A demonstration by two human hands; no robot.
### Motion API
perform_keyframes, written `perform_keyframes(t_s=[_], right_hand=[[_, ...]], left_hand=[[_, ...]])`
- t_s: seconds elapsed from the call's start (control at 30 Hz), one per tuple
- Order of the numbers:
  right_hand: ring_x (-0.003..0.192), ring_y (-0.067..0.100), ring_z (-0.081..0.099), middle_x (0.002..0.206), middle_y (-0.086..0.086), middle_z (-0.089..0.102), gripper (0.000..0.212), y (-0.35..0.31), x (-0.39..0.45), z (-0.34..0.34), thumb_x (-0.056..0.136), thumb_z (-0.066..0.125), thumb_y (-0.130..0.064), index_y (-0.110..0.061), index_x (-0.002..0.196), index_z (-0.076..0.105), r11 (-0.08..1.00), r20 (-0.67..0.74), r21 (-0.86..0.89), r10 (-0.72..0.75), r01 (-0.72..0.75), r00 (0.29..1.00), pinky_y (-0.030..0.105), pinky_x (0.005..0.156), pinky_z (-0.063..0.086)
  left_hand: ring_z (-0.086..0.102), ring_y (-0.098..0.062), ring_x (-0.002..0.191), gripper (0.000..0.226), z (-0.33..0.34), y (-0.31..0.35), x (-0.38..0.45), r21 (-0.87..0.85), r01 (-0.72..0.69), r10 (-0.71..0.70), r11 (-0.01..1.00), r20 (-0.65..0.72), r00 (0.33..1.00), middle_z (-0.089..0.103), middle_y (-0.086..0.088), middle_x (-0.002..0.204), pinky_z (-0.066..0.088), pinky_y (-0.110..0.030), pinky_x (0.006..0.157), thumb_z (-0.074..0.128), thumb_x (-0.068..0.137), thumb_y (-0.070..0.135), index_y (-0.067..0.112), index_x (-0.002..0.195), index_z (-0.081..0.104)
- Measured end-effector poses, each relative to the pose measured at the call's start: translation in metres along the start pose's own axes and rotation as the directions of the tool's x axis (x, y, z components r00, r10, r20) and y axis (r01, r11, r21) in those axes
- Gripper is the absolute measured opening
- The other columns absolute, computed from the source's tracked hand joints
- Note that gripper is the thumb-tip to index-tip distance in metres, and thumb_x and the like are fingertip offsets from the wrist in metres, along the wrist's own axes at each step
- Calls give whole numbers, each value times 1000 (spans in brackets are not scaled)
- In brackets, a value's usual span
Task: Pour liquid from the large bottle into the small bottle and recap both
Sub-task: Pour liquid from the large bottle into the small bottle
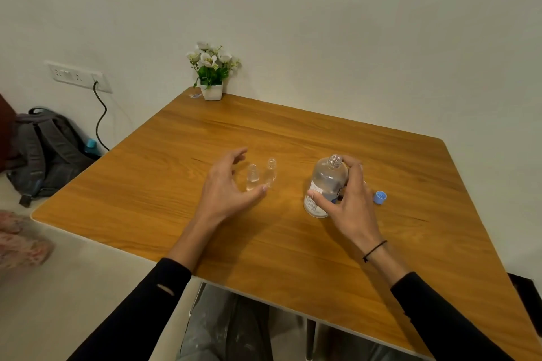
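The large clear bottle (325,182) stands uncapped on the wooden table (176,173), with a white label low on its side. My right hand (349,202) wraps around it from the right. Its blue cap (380,197) lies on the table just right of that hand. The small clear bottle (271,172) stands uncapped near the table's middle. A small clear cap (252,177) stands upright just left of it. My left hand (225,184) hovers beside these two with fingers spread, the thumb tip close to the small bottle's base, holding nothing.
A white pot of white flowers (211,73) sits at the table's far edge by the wall. A grey backpack (44,152) rests on the floor at the left under a wall socket with a black cable. My legs show under the table's near edge.
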State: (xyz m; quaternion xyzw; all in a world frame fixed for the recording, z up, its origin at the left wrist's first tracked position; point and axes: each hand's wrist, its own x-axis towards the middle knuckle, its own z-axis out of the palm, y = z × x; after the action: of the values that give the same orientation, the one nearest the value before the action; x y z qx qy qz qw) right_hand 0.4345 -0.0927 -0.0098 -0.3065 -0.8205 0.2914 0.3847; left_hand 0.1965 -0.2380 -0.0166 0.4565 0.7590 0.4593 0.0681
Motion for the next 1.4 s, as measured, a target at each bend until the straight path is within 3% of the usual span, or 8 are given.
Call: perform_keyframes(t_s=[0.27,0.4,0.53,0.8,1.0,1.13,1.23,1.4], right_hand=[[108,-8,60,129,-19,56,85,-1,0,0,77,87,-54,-41,143,35,1000,2,-19,4,-4,1000,11,79,54],[113,14,63,135,-9,56,84,3,-1,1,79,88,-48,-39,144,36,1000,1,-6,-9,9,1000,36,86,62],[114,16,63,135,-9,56,82,4,-1,1,80,87,-48,-39,144,36,1000,3,3,-19,19,1000,41,87,62],[118,10,60,135,-13,57,79,1,-3,-2,82,86,-49,-40,145,39,999,27,39,5,-6,1000,38,90,60],[121,12,55,139,-8,58,78,-8,2,-31,88,76,-55,-39,155,39,970,147,-187,-128,155,981,32,92,53],[106,16,54,123,-2,60,75,-21,9,-55,89,72,-54,-39,155,39,857,275,-434,-168,278,947,31,75,49],[107,16,51,126,0,58,76,-27,11,-64,91,71,-54,-38,158,37,788,373,-530,-116,314,920,31,80,47],[103,11,44,125,0,57,77,-32,12,-68,90,72,-54,-39,157,37,731,418,-589,-89,345,904,29,79,39]], left_hand=[[50,-20,143,81,10,49,41,508,-41,8,861,67,998,65,3,145,44,-47,116,78,81,69,25,147,60],[65,-21,124,60,23,47,46,568,4,-37,823,46,998,78,3,122,53,-45,105,80,84,64,22,127,76],[72,-16,100,46,27,48,46,580,35,-81,814,53,995,80,4,105,55,-44,103,80,88,59,21,112,80],[71,-7,103,31,9,81,26,279,-79,62,957,70,996,78,10,113,62,-38,89,73,97,46,27,122,76],[64,-17,105,33,25,80,-15,-47,-226,231,973,185,955,64,3,113,58,-50,91,63,107,33,24,138,67],[62,-23,107,35,39,73,-22,-133,-162,189,978,225,956,59,-3,111,63,-54,86,62,108,29,20,142,65],[62,-22,106,33,43,72,-23,-157,-162,193,974,209,959,58,-2,109,64,-52,85,63,108,29,19,139,66],[59,-12,98,27,45,74,-24,-108,-208,227,972,220,949,59,0,103,55,-33,91,65,106,30,18,130,69]])
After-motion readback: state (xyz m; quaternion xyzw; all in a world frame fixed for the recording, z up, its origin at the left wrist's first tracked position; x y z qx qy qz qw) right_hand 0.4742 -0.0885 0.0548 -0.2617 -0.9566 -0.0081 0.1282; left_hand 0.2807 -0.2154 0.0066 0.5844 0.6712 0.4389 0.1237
